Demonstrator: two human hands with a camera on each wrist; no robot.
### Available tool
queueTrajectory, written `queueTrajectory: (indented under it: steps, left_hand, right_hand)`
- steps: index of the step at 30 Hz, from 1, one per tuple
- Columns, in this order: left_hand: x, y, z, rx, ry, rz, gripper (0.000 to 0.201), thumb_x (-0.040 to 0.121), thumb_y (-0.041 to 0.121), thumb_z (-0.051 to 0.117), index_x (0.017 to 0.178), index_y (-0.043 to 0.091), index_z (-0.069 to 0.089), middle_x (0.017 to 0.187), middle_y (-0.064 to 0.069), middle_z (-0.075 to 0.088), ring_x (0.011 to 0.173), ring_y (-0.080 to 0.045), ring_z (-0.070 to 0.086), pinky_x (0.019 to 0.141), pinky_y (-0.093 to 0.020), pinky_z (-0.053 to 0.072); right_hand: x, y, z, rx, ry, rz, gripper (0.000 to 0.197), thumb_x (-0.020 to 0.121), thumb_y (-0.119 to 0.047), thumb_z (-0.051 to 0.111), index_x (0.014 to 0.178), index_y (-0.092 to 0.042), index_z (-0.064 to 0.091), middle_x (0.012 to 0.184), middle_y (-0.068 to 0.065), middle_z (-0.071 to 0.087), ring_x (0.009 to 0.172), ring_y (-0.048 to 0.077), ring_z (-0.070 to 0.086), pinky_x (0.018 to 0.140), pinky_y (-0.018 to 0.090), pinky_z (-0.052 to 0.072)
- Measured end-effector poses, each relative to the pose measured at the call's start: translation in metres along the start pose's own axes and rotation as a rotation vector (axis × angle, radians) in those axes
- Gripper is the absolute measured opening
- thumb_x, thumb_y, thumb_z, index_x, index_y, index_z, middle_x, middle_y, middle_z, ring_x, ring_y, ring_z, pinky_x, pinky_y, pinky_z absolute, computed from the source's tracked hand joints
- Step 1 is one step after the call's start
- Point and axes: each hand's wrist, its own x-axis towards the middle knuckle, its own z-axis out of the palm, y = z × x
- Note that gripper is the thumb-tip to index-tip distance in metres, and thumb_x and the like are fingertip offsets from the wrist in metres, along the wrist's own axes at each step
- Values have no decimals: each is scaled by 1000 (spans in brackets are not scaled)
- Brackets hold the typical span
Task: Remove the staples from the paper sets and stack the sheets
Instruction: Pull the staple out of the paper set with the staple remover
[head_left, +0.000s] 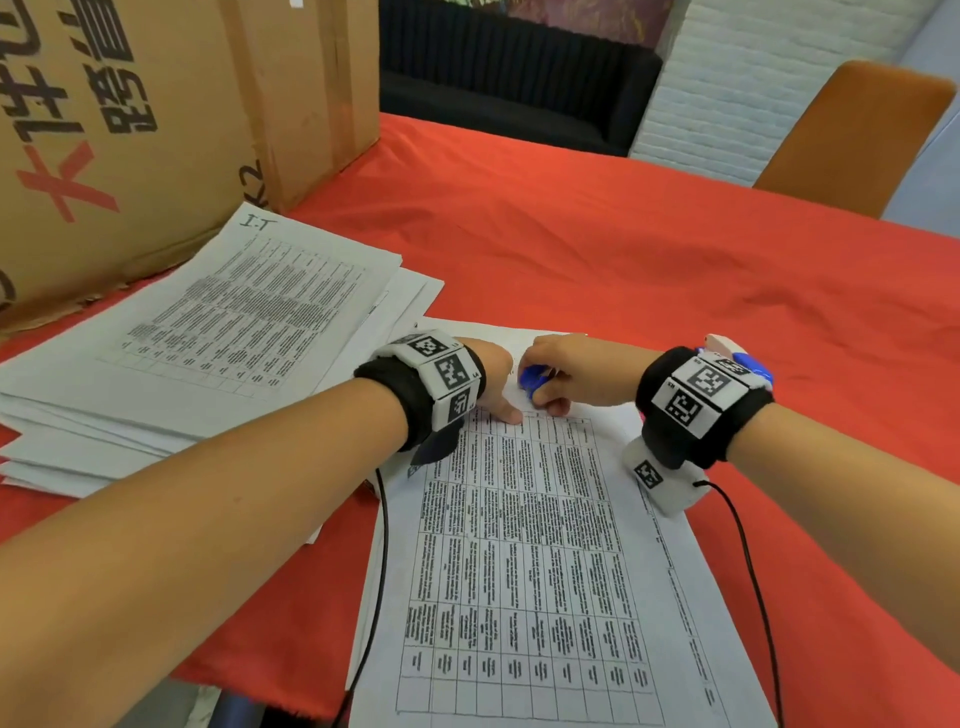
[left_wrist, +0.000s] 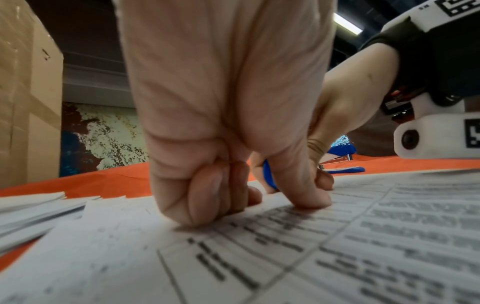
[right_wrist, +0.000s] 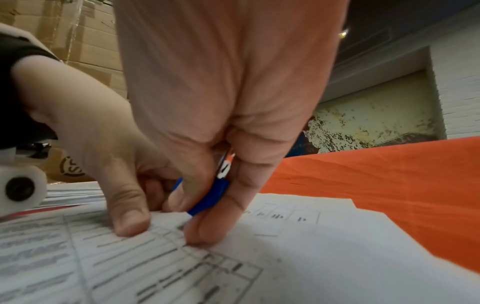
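Note:
A stapled paper set (head_left: 530, 571) printed with a table lies on the red cloth in front of me. At its far top edge my left hand (head_left: 501, 400) bears down on the sheet with its thumb tip (left_wrist: 309, 197) and curled knuckles, holding nothing. Right beside it, my right hand (head_left: 550, 389) grips a blue staple remover (head_left: 535, 382), whose tip (right_wrist: 205, 203) points down at the paper's top corner (right_wrist: 259, 214). The staple itself is hidden by the fingers. A loose stack of sheets (head_left: 208, 338) lies to the left.
A large cardboard box (head_left: 156, 130) stands behind the stack at the far left. A blue stapler (left_wrist: 340, 164) lies on the red tablecloth (head_left: 675, 249) just beyond my right wrist. An orange chair (head_left: 852, 135) stands at the far right. Black cables (head_left: 748, 571) trail from both wristbands.

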Motion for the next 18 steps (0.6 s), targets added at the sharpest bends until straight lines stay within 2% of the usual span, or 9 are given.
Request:
queueTrajectory:
  steps: [4, 6, 8, 11, 16, 18]
  left_hand:
    - [2, -1, 0, 14, -7, -9, 61, 85, 58, 56, 120, 8, 54, 123, -3, 60, 107, -22, 58, 79, -31, 42]
    - [3, -2, 0, 9, -14, -10, 61, 84, 58, 57, 120, 8, 55, 122, -3, 61, 109, -23, 59, 80, -31, 43]
    - [4, -2, -1, 11, -15, -12, 61, 83, 58, 58, 119, 8, 56, 121, -4, 62, 108, -23, 59, 79, -30, 43]
    - [4, -2, 0, 30, -12, -16, 61, 84, 59, 57, 119, 9, 56, 120, -4, 62, 107, -22, 59, 80, -30, 43]
    - [2, 1, 0, 57, -7, -25, 61, 86, 57, 55, 124, 9, 53, 121, -4, 60, 111, -22, 57, 85, -30, 43]
    - [2, 2, 0, 53, -17, -27, 61, 87, 56, 54, 124, 8, 53, 114, -4, 60, 104, -21, 57, 82, -30, 42]
  right_hand:
    - [-2, 15, 0, 189, 7, -6, 14, 93, -14, 60, 106, -14, 58, 99, 2, 61, 69, 10, 68, 74, 20, 52]
    - [-2, 21, 2, 304, 2, 14, 15, 94, -12, 58, 109, -12, 57, 99, 7, 65, 72, 13, 69, 77, 21, 54]
    - [-1, 27, 4, 458, -13, 36, 17, 95, -9, 55, 112, -9, 56, 91, 10, 68, 75, 19, 67, 79, 24, 55]
    - [0, 34, 6, 636, -45, 40, 17, 96, -4, 51, 112, -3, 55, 82, 11, 64, 71, 18, 63, 76, 20, 54]
    - [1, 42, 11, 941, -92, 28, 13, 97, 1, 45, 104, -2, 55, 81, 11, 57, 70, 16, 58, 75, 26, 54]
    - [0, 42, 12, 996, -103, 23, 13, 98, 2, 43, 103, -2, 55, 81, 10, 57, 69, 16, 57, 73, 26, 53]
